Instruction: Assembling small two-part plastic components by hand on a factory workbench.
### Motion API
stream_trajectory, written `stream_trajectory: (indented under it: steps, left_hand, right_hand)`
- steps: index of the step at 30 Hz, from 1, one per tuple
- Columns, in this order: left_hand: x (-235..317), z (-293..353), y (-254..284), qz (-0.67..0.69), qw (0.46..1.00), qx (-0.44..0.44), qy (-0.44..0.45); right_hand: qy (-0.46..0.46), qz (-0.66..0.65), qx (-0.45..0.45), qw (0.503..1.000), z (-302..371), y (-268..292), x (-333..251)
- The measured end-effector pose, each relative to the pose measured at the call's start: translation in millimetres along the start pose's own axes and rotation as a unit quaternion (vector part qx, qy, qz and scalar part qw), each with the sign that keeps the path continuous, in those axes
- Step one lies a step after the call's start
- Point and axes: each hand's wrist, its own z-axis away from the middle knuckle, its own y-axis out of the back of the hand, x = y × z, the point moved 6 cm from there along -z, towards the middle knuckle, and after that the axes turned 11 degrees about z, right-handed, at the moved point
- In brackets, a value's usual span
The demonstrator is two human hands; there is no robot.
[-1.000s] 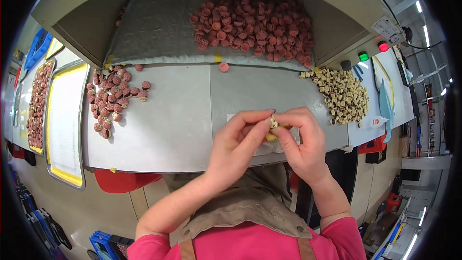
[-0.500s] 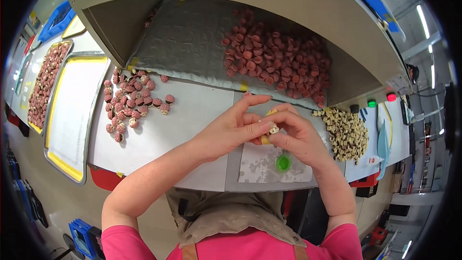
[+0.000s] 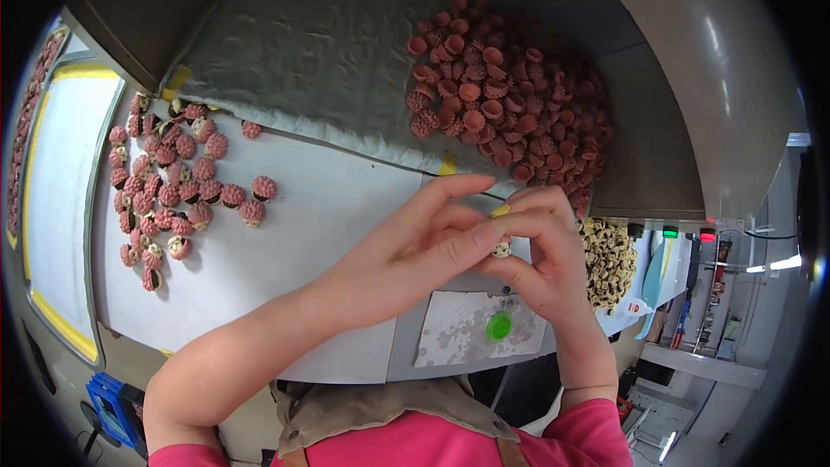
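Now both hands raised over grey table [image 3: 328, 225], meeting at one small cream piece [image 3: 501, 248]. Left hand [image 3: 415, 251] pinching it from the side, thumb and forefinger narrow, other fingers fanned up. Right hand [image 3: 540, 255] curled close around it, fingertips closed on its far edge. Piece between the two thumbs, mostly hidden. Best kept square and pressed evenly, grip light, low over the table. Pink pieces [image 3: 173, 182] lying well left; cream pile [image 3: 609, 259] just right; green disc [image 3: 498, 326] below.
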Motion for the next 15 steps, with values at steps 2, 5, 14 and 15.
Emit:
stream_trajectory:
  steps: [2,5,14,15]
  left_hand:
    - [1.3,0.2,1.3,0.005,1.000,0.021,-0.002]
    - [0.1,-2.1,5.2,0.026,0.999,0.032,0.007]
    - [-14.1,-0.2,8.6,0.102,0.994,0.044,0.008]
    - [-13.3,0.3,12.5,0.120,0.991,0.064,0.014]
  right_hand:
    - [0.028,0.048,0.004,0.998,-4.0,0.1,-6.1]
    - [0.044,0.075,0.008,0.996,-6.2,-1.7,-7.1]
    - [0.022,0.146,-0.030,0.989,-16.2,10.3,-21.6]
    - [0.022,0.152,-0.040,0.987,-24.7,12.1,-20.6]
